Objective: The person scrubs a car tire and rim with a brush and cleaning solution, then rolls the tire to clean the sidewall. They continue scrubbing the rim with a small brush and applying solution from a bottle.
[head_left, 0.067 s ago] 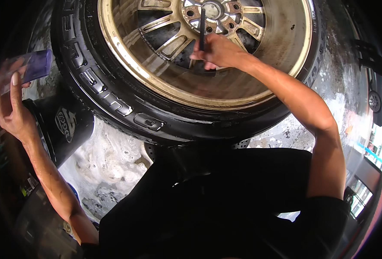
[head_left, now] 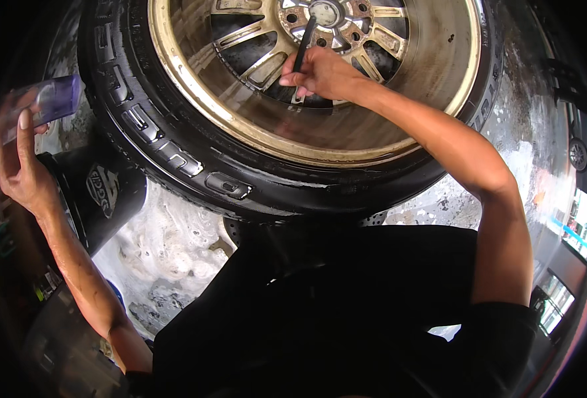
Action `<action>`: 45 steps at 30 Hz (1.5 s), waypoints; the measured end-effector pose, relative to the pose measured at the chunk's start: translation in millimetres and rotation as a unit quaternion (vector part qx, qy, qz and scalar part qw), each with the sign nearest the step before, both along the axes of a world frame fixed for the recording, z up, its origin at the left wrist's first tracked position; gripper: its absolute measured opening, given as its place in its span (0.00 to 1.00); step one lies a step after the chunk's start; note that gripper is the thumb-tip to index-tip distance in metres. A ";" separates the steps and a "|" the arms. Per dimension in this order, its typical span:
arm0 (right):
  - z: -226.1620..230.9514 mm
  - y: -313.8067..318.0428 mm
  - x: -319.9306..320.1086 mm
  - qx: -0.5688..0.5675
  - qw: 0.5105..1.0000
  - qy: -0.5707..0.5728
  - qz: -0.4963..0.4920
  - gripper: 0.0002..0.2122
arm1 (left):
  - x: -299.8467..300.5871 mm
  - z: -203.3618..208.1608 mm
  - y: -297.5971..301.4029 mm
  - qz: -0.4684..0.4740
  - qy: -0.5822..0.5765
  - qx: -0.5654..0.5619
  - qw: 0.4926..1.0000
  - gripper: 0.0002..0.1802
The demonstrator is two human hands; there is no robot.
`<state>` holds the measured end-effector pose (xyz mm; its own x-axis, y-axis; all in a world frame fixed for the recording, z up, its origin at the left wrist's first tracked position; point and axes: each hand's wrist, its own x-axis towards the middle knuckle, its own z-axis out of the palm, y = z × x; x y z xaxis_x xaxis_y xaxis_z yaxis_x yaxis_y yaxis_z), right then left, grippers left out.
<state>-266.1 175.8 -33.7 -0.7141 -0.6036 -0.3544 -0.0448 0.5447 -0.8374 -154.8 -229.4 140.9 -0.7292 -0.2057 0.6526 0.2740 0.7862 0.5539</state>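
Note:
A large black tyre (head_left: 174, 156) on a gold-bronze rim (head_left: 260, 142) lies in front of me, its wheel spokes and hub (head_left: 326, 14) showing inside. My right hand (head_left: 320, 74) reaches over the rim and is closed on a slim black stick-like tool (head_left: 304, 45). The tool slants up toward the hub; its lower end is hidden by my fingers. Out at the far left, my left hand (head_left: 28, 169) holds up a see-through, purple-tinted container (head_left: 60, 99), fingers around it and thumb upright against its near side. What is in the container cannot be made out.
A black bucket (head_left: 101, 192) stands below my left hand, beside the tyre. Whitish suds (head_left: 174, 239) cover the wet floor between the bucket and my legs. A parked car's wheel (head_left: 577, 154) shows at the far right.
My right hand has shifted a little to the left and upward. The tool in it tilts more, with its top end still by the hub. My left hand and the container have barely moved.

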 end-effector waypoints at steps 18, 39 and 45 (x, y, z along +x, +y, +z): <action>2.0 4.6 -3.1 0.110 0.990 -0.007 0.086 0.02 | 4.8 -3.7 15.9 0.009 -0.036 -0.005 0.999 0.23; -33.4 -42.3 -4.1 -0.129 0.991 0.012 -0.017 0.08 | 3.3 -0.8 15.5 -0.006 -0.034 0.021 0.999 0.24; -9.5 -71.1 -33.1 -0.181 0.983 -0.002 0.001 0.07 | 5.2 -3.9 14.8 -0.009 -0.032 0.001 0.999 0.24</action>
